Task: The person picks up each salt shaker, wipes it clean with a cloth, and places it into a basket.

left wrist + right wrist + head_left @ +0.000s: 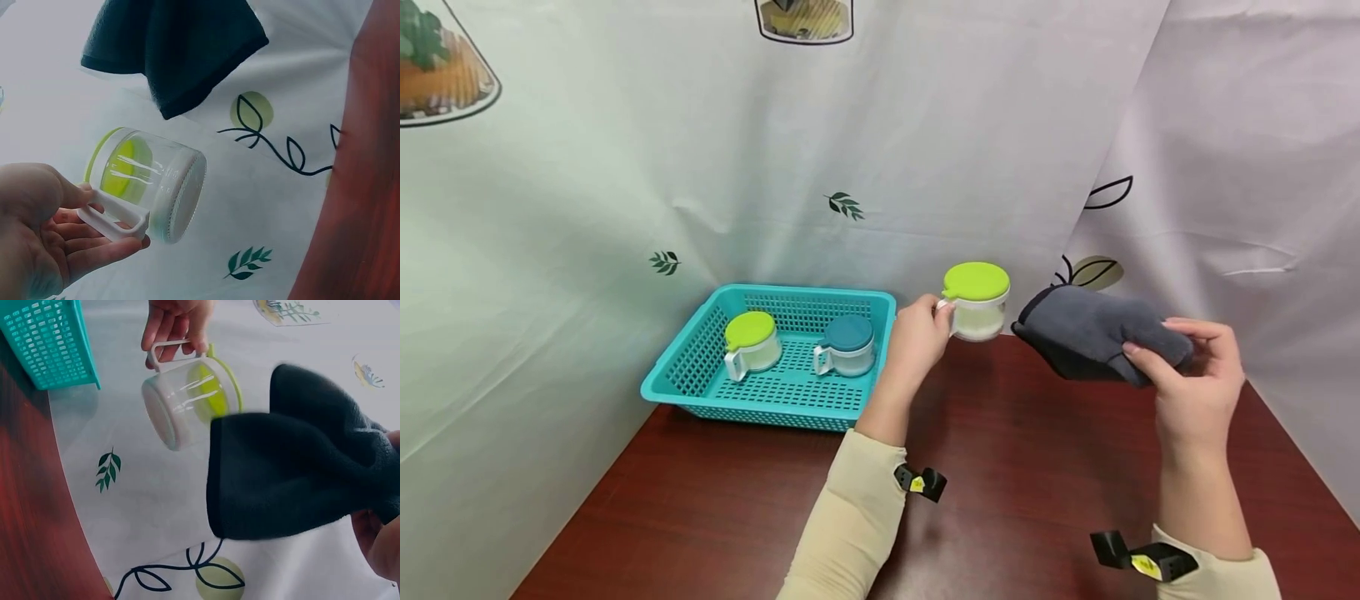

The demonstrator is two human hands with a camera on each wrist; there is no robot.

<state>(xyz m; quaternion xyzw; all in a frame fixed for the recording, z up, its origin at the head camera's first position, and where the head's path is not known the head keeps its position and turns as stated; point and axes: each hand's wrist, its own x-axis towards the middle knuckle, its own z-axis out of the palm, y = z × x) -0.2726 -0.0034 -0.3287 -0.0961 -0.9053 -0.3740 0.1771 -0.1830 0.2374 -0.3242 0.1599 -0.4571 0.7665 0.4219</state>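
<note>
Currently: 1 turquoise rectangular latticed plastic basket [767, 396], containing 1 squat white-handled jar w/ lime-green lid [752, 337] & 1 squat white-handled jar w/ blue lid [848, 337]. Status (judged): 2 in basket, 1 out, handling prob. unfinished. Item out: clear-bodied jar w/ lime-green lid, white handle [976, 300], aloft R of basket. L hand [917, 337] pinches handle; body beyond fingertips. Farther R of basket: dark-grey soft fabric cloth [1082, 325], clamped betw. R hand's [1202, 375] thumb & fingers, apart from jar.
</note>
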